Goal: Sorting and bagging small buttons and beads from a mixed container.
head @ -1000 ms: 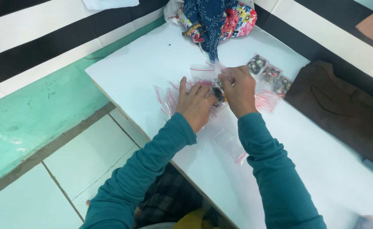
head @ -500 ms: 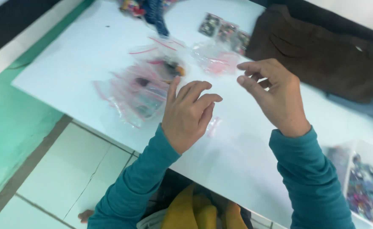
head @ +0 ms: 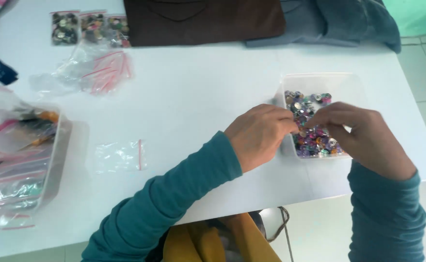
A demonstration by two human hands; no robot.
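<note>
- One clear plastic tub [head: 356, 87] is seen at the right end of the white table [head: 198, 102], near its front edge; it is filled in its left half with many small mixed-colour buttons [head: 314, 140], purple, pink and silvery ones among them, too many to be counted.
- The left hand [head: 259, 136] is held against the tub's left wall, fingertips pinched together over the buttons; whether a button is gripped cannot be told.
- The right hand [head: 363, 138] is laid over the tub's front part, fingers curled and meeting the left fingertips above the buttons; what is pinched, if anything, is hidden.
- One empty small clear zip bag [head: 120, 156] with a red seal strip is laid flat on the table, well to the left of the hands.
- A loose heap of empty clear zip bags [head: 94, 73] with red strips is seen further back on the left; no count can be made.
- Three small bags filled with buttons [head: 89, 28] are set in a row at the far left edge.
- One second clear tub [head: 53, 160] at the left edge is stuffed with zip bags.
- One brown folded cloth [head: 203, 19] and one grey-blue cloth [head: 334, 22] are laid along the far side of the table.
</note>
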